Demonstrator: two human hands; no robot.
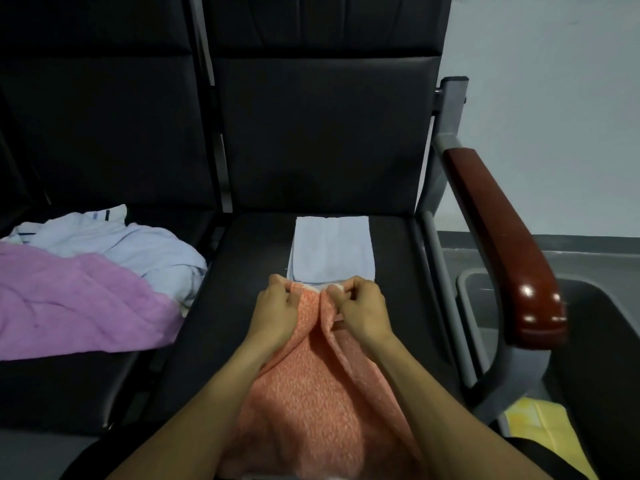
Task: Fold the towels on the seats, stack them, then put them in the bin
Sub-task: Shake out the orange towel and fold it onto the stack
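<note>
Head view of a row of dark seats. The left hand [277, 306] and right hand [360, 306] lie side by side at the far edge of an orange towel [311, 393], which runs down the right seat [398, 258] toward the seat's front edge and the person. The fingers [341, 289] of both hands are curled and pinch the towel's far edge, so that the cloth bunches into a ridge between them. Just beyond the hands, touching or nearly touching the orange edge, a folded white towel [332, 251] lies flat toward the back of the same seat. On the left seat [69, 389], a purple towel [69, 306] and a pale blue towel [145, 251] lie crumpled and unfolded. A dark bin [595, 341] stands on the floor past the wooden armrest [502, 244], well apart from the hands.

Risks, as judged: with both pinches so close together, the outer corners are unsupported and may droop, giving a skewed fold. Carrying the orange edge forward could drag across the folded white towel and spoil its shape. The near end hanging over the front edge of the seat may pull the towel off if either pinch loosens.
</note>
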